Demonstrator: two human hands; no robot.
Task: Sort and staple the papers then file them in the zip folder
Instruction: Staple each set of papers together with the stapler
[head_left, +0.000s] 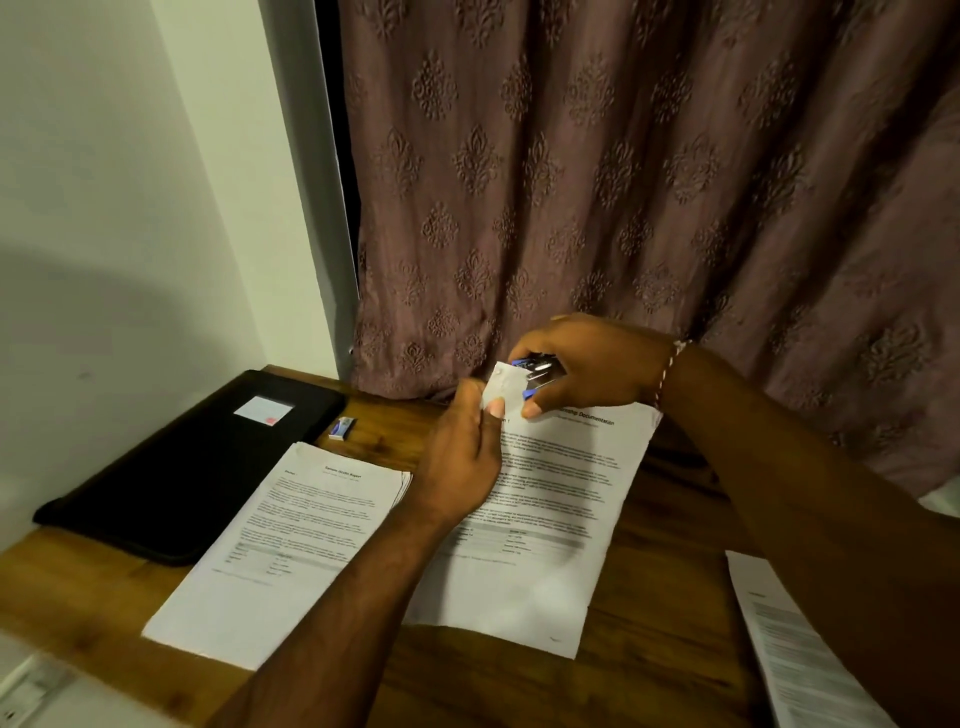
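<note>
1. Your right hand (587, 364) was curled round the stapler (535, 371), a blue and silver one. Its long axis ran roughly left to right, with the nose pointing left at the lifted top-left corner of the middle papers (545, 519).
2. Your left hand (462, 457) pinched that corner between thumb and fingers, holding it off the counter (649, 649) just beside the stapler's nose.
3. The middle papers lay with their long axis running away from you toward the curtain (623, 182), leaning slightly right, with the heading at the far end. The heading read "…nship Documentation"; its start was hidden behind your right hand, and the body text was too small to read.
4. The left papers (291, 530) lay just beside them, angled much the same way. Their heading was too blurred to read.
5. The right papers (795, 649) lay at the right, cut off by the frame's lower edge.
6. The black folder (171, 467) lay flat at the far left near the wall (130, 208), its long axis running from near left to far right. It carried a white label (262, 410) with a red mark; any writing on it was unreadable.
7. A small box (343, 428) sat between the folder and your left hand.
8. Bare wood showed in front of the middle papers and between them and the right papers. The curtain hung along the counter's far edge.
</note>
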